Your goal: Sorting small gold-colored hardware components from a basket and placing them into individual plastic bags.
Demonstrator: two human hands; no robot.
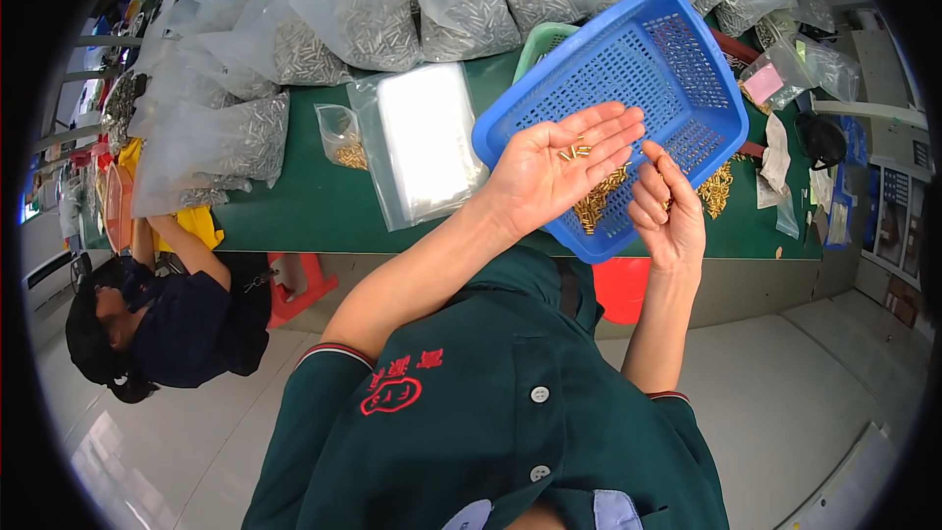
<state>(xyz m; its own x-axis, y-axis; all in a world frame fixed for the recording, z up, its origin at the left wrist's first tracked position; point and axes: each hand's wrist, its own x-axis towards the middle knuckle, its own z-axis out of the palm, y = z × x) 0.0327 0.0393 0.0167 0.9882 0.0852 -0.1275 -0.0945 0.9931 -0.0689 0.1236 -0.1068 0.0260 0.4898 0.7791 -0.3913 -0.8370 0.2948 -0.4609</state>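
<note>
My left hand point(564, 162) lies palm up over the blue basket, its fingers stretched out flat. Several small brass pins point(575, 149) rest on those fingers. Just right of it, my right hand point(667, 206) is curled closed, thumb against the fingers, and a bit of brass shows between them. Both hands are above the near side of the blue perforated plastic basket point(599, 64), which is tilted on the bench. More brass pins point(594, 206) are heaped in the basket's near corner, partly hidden by my hands. A loose pile of brass pieces point(717, 191) sits on the bench right of the basket.
Clear bags of silvery metal pins point(461, 25) line the back and left of the green bench point(324, 206). Flat plastic bags point(422, 137) and a small bag of brass pieces point(343, 147) lie left of the basket. A co-worker point(177, 324) is at far left.
</note>
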